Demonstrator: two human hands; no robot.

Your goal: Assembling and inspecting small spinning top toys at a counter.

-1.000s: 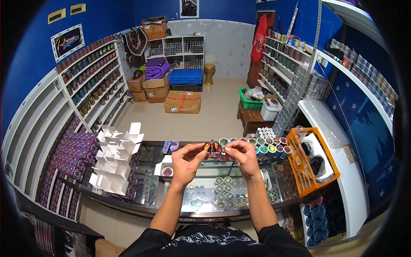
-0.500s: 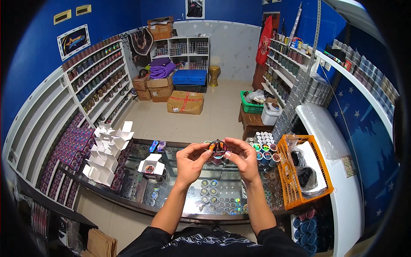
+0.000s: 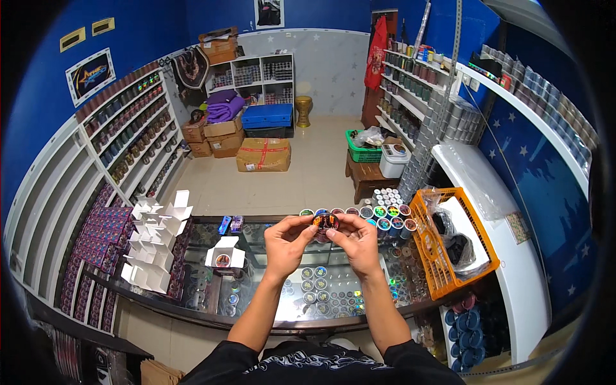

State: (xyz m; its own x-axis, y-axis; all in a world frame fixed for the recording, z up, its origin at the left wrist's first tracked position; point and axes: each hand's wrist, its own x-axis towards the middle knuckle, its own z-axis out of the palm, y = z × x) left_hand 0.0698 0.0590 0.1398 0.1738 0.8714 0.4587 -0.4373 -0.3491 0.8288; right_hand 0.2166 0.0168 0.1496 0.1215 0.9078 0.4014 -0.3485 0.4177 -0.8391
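Observation:
Both my hands are raised over a glass counter point(image 3: 256, 301) and meet on a small round tin point(image 3: 325, 222) with a dark, orange-marked lid. My left hand point(image 3: 287, 240) pinches its left side with fingertips. My right hand point(image 3: 357, 241) pinches its right side. Just beyond my hands stands a row of several similar round tins point(image 3: 384, 210) with shiny coloured lids. An open small white box point(image 3: 224, 256) with a tin inside sits on the counter to the left of my left hand.
Several open white boxes point(image 3: 156, 240) are stacked at the counter's left end. An orange plastic basket point(image 3: 452, 251) with dark items sits at the right. Shelves line both walls, and cardboard cartons point(image 3: 264, 154) lie on the floor beyond the counter.
The view has shifted a little to the right. My hands still hold the tin together, now slightly lower and nearer the centre of the view.

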